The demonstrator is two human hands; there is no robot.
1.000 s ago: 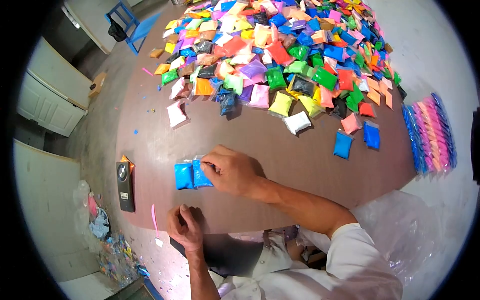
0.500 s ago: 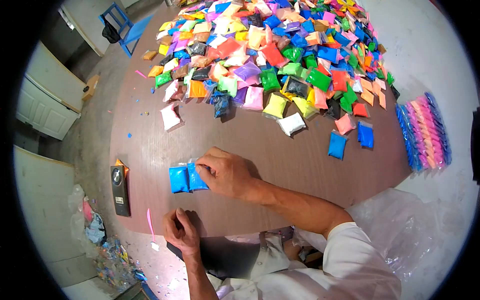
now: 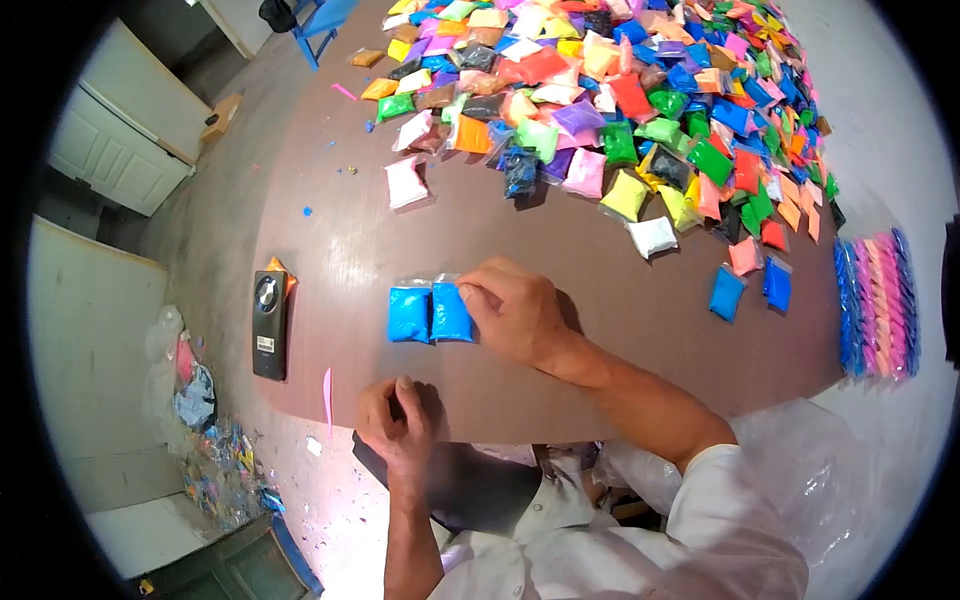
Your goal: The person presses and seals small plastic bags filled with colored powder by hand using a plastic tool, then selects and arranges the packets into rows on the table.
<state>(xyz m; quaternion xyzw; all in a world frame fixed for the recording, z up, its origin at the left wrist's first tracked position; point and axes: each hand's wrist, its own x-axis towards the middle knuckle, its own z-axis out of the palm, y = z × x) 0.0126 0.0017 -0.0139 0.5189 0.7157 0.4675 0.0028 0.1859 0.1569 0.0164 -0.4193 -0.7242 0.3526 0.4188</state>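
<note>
Two blue packets lie side by side on the brown table [image 3: 330, 230]. My right hand [image 3: 515, 312] is at the right one [image 3: 452, 312], thumb and fingertips pinched at its upper right edge. The left blue packet [image 3: 408, 315] lies flat beside it, untouched. My left hand [image 3: 396, 420] is curled at the table's near edge, below the packets, and no object shows in its fingers. Beyond them spreads a large heap of colourful packets [image 3: 600, 110]; a white packet [image 3: 653, 236] and two more blue packets [image 3: 727, 293] lie at its near side.
A dark phone [image 3: 268, 325] lies at the left over an orange packet [image 3: 285, 272]. A pink strip [image 3: 327, 402] is near the left edge. Rows of bundled packets [image 3: 877, 305] stand at the far right. Clear plastic [image 3: 810, 470] hangs by the near right edge.
The view has shifted, so the table items appear further right and the near ones higher. Relative to the packets, my right hand has barely moved; my left hand stays curled near the edge.
</note>
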